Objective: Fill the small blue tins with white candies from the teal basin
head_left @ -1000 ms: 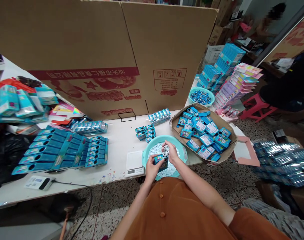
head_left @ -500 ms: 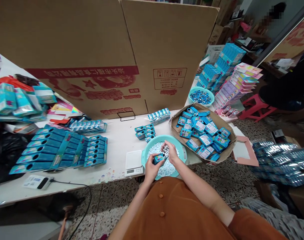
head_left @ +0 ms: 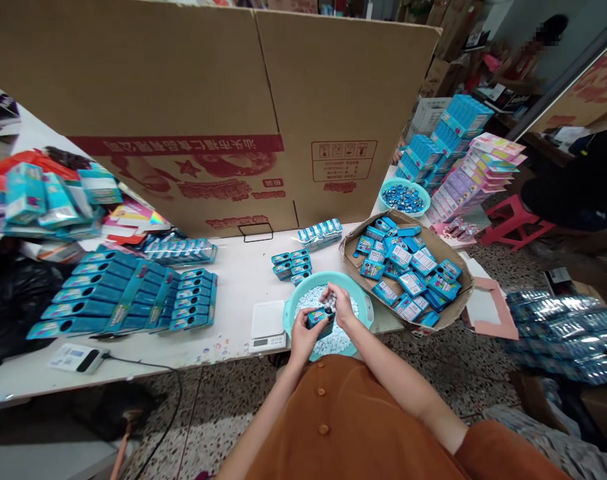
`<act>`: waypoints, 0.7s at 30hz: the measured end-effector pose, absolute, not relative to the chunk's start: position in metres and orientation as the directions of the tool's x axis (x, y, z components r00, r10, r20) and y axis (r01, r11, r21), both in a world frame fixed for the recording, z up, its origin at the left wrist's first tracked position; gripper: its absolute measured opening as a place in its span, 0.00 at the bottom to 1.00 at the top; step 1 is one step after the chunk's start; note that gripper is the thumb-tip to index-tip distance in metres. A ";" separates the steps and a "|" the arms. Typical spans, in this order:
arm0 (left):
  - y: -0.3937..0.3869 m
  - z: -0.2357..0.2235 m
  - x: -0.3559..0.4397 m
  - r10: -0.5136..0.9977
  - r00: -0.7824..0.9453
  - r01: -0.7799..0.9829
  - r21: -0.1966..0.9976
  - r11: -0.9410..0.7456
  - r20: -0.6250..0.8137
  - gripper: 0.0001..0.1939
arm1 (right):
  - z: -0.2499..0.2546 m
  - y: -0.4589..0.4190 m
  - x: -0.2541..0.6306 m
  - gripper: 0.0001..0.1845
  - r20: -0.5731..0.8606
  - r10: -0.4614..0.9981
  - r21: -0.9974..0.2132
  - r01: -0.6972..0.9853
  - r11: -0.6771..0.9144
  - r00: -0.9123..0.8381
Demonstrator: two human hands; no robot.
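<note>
My left hand (head_left: pixel 302 339) is closed around a small blue box (head_left: pixel 318 320), held above a turquoise basin (head_left: pixel 367 310). The box has a dark round hole in its top, like the boxes standing on the table. My right hand (head_left: pixel 342 308) is cupped round several small white candies (head_left: pixel 331 301), right beside the top of the box. More white pellet-like candies (head_left: pixel 333 341) fill the basin below both hands. Whether any candy is passing into the hole I cannot tell.
A white scale (head_left: pixel 268 325) stands left of the basin. An open carton (head_left: pixel 466 283) of blue boxes is at its right. Rows of blue boxes (head_left: pixel 98 293) line the table's left. A large cardboard box (head_left: pixel 183 73) walls off the back. A person sits far right.
The blue box in my left hand has tipped more upright, and its hole shows more clearly. My right hand stays beside it with the candies. The view has shifted slightly.
</note>
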State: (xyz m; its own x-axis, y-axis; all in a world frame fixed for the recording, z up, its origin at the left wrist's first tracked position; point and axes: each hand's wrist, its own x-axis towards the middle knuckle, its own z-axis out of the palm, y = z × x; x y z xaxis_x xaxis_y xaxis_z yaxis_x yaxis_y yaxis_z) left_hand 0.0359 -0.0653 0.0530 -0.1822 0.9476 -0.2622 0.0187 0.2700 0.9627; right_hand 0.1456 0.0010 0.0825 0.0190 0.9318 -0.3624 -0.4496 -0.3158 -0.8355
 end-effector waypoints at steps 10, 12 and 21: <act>-0.065 0.050 0.037 0.934 -0.179 -0.059 0.951 0.302 -0.308 0.25 | 0.086 0.001 0.144 0.18 -0.376 0.927 -0.814 -0.479 -0.328 0.003; -0.065 0.052 0.037 0.949 -0.174 -0.007 0.964 0.265 -0.262 0.24 | 0.087 0.001 0.145 0.19 -0.384 0.923 -0.812 -0.478 -0.334 0.009; -0.064 0.051 0.041 0.942 -0.175 -0.101 0.957 0.271 -0.286 0.24 | 0.093 0.003 0.146 0.21 -0.364 0.931 -0.826 -0.464 -0.319 0.007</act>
